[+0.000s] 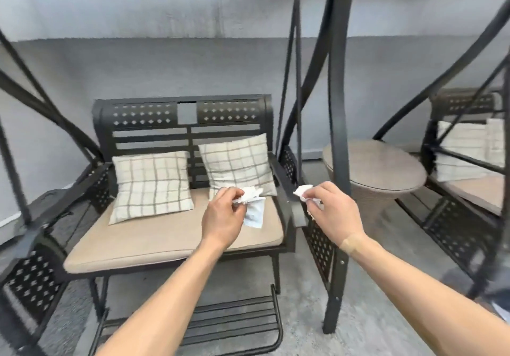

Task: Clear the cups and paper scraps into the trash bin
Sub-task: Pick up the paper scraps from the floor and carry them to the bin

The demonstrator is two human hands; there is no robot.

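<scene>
Head view: both hands raised over a swing seat, each pinching crumpled white paper.

Left hand (pixel 225 217) closed on a bunch of paper scraps (pixel 252 204) – crumpled at the top, one flatter piece hanging down below the fingers – held above the right end of the tan seat cushion (pixel 165 242). Right hand (pixel 335 212) clenched round a smaller white wad (pixel 303 190), just above the dark armrest (pixel 287 192); a further shred possibly trailing under the palm, too blurred to tell. Two checked pillows (pixel 151 184) propped against the black metal backrest (pixel 182 115), the right one directly behind the left hand's paper. Round wicker side table (pixel 386 170) to the right, beyond the dark swing frame post (pixel 338 123). Second swing seat with pillows at the far right edge (pixel 469 146). Grey wall behind, concrete floor below.
</scene>
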